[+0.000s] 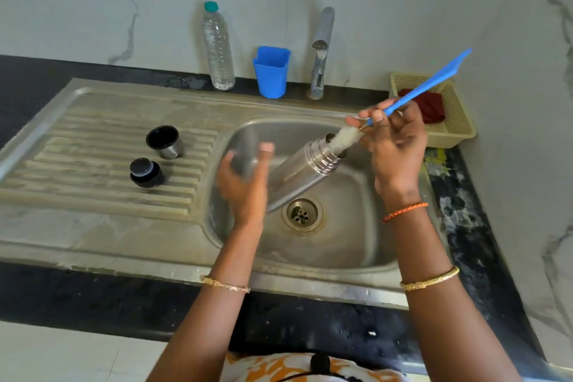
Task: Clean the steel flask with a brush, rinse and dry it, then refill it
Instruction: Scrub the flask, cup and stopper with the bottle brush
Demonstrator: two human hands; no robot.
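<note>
The steel flask (305,169) is tilted over the sink basin (350,245), mouth up to the right. My left hand (245,183) grips its base, fingers curled round it. My right hand (395,149) holds the blue handle of a bottle brush (424,85). Its white bristles (344,139) are partly inside the flask's mouth. The flask's steel cup lid (164,141) stands mouth up on the drainboard, with the black stopper (145,172) beside it.
A clear plastic water bottle (218,49) with a green cap, a blue plastic cup (271,71) and the tap (321,53) stand behind the sink. A cream basket (459,130) with a dark red cloth (429,105) sits at the right. The drain (302,214) lies below the flask.
</note>
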